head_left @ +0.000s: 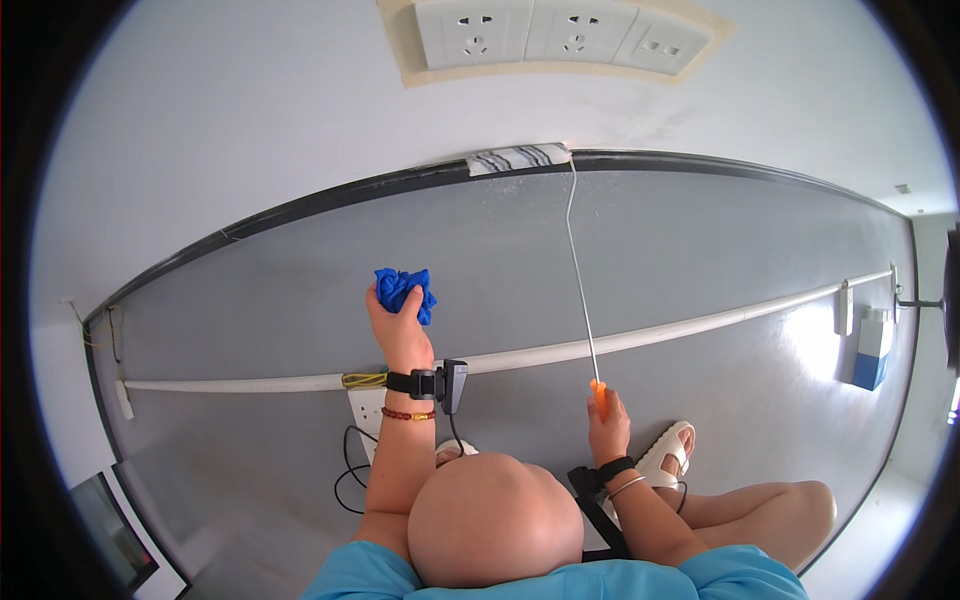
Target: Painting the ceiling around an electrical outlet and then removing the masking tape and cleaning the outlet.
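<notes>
My left hand is closed on a crumpled blue cloth, held at the middle left of the view. My right hand grips the orange handle of a long, thin, slightly bent white rod. At the rod's far end a white pad with dark stripes lies against the black skirting at the foot of the white wall.
A long white pipe crosses the grey floor. A white power strip, yellow cord and black cable lie left of my legs. Wall sockets are above. A blue-and-white box stands at the right.
</notes>
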A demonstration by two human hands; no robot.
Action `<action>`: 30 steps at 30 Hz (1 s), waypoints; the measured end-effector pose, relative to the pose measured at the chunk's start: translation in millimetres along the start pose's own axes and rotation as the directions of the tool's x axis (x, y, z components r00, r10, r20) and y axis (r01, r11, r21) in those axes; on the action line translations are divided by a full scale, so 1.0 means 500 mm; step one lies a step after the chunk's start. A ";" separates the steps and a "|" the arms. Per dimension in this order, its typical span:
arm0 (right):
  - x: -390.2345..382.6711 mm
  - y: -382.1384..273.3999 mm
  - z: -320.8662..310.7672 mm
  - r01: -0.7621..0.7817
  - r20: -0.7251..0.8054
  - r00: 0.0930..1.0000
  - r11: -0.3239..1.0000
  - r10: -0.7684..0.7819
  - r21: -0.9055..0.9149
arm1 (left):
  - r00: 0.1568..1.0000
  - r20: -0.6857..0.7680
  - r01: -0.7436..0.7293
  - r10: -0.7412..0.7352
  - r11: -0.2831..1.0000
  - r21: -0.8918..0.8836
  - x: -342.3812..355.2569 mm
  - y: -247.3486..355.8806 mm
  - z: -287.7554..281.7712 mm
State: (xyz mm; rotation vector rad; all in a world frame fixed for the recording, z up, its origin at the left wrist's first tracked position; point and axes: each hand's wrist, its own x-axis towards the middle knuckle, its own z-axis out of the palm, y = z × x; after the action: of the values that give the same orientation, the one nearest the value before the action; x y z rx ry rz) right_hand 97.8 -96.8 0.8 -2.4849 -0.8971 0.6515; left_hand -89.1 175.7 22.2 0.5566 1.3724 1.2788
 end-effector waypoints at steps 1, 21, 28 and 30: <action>-0.003 -0.005 0.002 -0.009 0.003 1.000 1.000 0.009 0.009 | 1.000 0.000 -0.005 0.005 1.000 -0.003 0.002 -0.002 -0.002; 0.011 -0.039 -0.015 0.073 -0.149 0.988 0.976 -0.043 0.204 | 1.000 0.004 -0.002 0.002 1.000 0.002 0.006 -0.001 -0.008; 0.015 -0.038 -0.002 0.025 -0.073 0.997 0.951 -0.002 0.309 | 1.000 0.008 0.010 -0.011 1.000 0.024 0.002 0.003 -0.006; 0.015 -0.045 0.000 0.025 -0.060 0.998 0.959 -0.009 0.281 | 1.000 0.003 0.007 -0.007 1.000 0.021 0.003 0.002 -0.007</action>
State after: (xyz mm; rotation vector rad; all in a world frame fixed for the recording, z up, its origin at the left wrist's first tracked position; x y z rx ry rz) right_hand 92.0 -75.8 10.4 -2.2279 -0.7465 0.6489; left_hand -93.2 176.0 21.9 0.5674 1.3855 1.2594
